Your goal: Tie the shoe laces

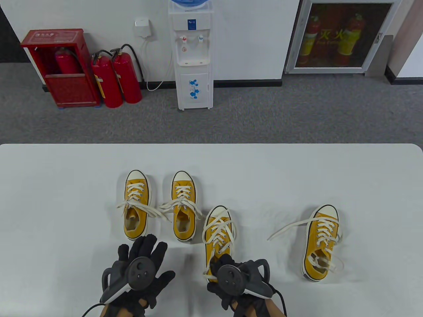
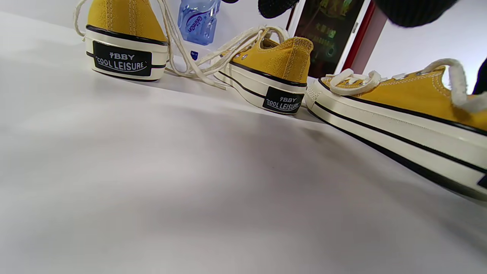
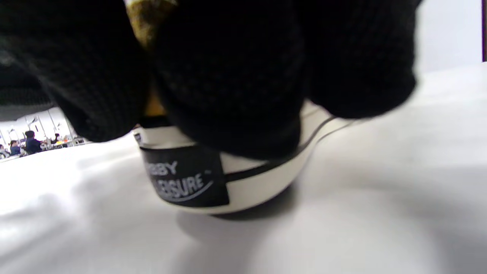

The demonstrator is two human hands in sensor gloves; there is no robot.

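Four yellow canvas shoes with cream laces stand on the white table (image 1: 66, 198). The two left ones (image 1: 136, 204) (image 1: 183, 206) have bows at the tongue. My right hand (image 1: 228, 264) grips the heel of the third shoe (image 1: 219, 231); its laces lie loose over the toe. In the right wrist view my gloved fingers (image 3: 228, 76) wrap over that heel (image 3: 190, 179). The fourth shoe (image 1: 322, 242) stands apart at the right with one lace trailing left. My left hand (image 1: 145, 252) is open with fingers spread, just behind the leftmost shoe's heel (image 2: 125, 42), holding nothing.
The table's far edge (image 1: 211, 144) runs across the middle of the table view; grey floor lies beyond it. A water dispenser (image 1: 193, 56) and red fire extinguishers (image 1: 115, 79) stand against the back wall. The left wrist view shows bare tabletop (image 2: 190, 190) in front of the heels.
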